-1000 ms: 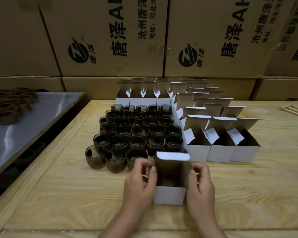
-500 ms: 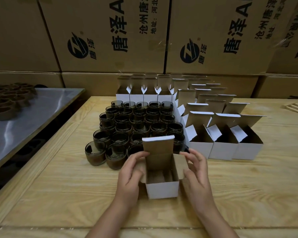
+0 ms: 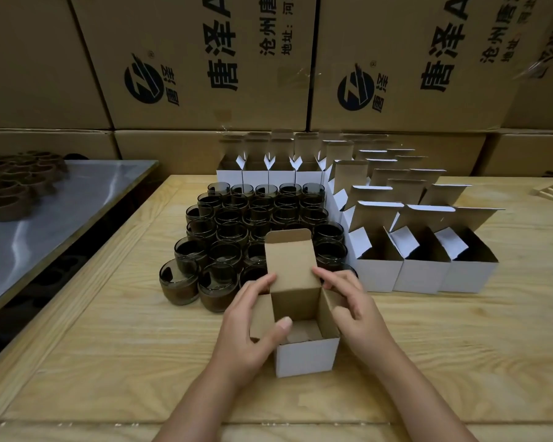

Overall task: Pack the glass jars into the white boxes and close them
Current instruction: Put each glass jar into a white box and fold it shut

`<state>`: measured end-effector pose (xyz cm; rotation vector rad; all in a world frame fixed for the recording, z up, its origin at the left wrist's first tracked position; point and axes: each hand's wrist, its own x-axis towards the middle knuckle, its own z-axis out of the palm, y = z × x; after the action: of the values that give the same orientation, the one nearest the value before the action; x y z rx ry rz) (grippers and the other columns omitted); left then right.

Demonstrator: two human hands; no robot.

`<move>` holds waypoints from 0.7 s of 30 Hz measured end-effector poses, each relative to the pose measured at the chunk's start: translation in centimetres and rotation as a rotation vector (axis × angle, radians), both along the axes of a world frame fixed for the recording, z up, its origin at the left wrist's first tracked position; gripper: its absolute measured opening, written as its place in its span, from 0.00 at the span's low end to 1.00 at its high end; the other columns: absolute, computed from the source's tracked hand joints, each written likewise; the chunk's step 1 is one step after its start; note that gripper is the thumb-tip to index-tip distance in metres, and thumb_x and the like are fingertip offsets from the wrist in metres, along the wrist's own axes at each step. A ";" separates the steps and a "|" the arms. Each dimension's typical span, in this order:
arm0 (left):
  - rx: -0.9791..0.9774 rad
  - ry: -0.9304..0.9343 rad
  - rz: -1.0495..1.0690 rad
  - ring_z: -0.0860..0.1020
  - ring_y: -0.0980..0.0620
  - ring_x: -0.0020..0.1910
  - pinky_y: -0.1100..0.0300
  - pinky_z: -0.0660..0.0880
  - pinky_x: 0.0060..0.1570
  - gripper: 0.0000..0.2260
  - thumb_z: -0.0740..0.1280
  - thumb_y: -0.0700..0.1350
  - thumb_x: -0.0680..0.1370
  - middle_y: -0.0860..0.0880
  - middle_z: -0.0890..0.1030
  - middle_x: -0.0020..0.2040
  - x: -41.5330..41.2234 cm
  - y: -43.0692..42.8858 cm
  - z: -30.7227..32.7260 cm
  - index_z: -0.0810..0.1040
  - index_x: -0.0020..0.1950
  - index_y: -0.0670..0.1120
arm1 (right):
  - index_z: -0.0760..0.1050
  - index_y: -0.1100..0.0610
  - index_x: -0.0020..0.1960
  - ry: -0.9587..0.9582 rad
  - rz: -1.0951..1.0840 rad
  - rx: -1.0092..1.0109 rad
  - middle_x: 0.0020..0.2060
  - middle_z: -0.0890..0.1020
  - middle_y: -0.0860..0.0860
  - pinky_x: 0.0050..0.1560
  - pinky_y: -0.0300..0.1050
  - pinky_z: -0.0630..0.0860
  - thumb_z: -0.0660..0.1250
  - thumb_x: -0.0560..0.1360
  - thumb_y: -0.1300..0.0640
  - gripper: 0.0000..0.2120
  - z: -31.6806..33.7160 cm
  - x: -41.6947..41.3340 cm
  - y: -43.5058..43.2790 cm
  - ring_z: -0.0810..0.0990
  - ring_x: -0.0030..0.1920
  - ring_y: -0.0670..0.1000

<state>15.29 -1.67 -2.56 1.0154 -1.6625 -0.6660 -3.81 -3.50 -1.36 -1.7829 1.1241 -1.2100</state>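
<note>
Thin card, so the white box (image 3: 305,355) looks light, crushable; left grip (image 3: 253,330) and right grip (image 3: 351,301) each pinch its side flaps, best held low.

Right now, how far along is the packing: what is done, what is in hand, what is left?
Done: no closed box shows. In hand: the left hand and right hand hold the flaps of one open white box; no jar shows inside. Left: the glass jars stand unpacked on the table, and the open boxes beside them wait.
</note>
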 end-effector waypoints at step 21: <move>-0.101 -0.052 0.103 0.75 0.59 0.56 0.73 0.69 0.52 0.26 0.65 0.54 0.69 0.53 0.77 0.55 0.7 -0.1 0.6 0.73 0.66 0.47 | 0.72 0.49 0.37 0.212 -0.349 0.015 0.56 0.70 0.38 0.59 0.44 0.68 0.76 0.65 0.50 0.12 -1.0 -3.9 -0.4 0.68 0.62 0.44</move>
<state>16.01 -1.79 -1.97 1.0454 -1.6593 -0.4861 -7.70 -3.94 -2.39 -1.7843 1.6156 -1.2220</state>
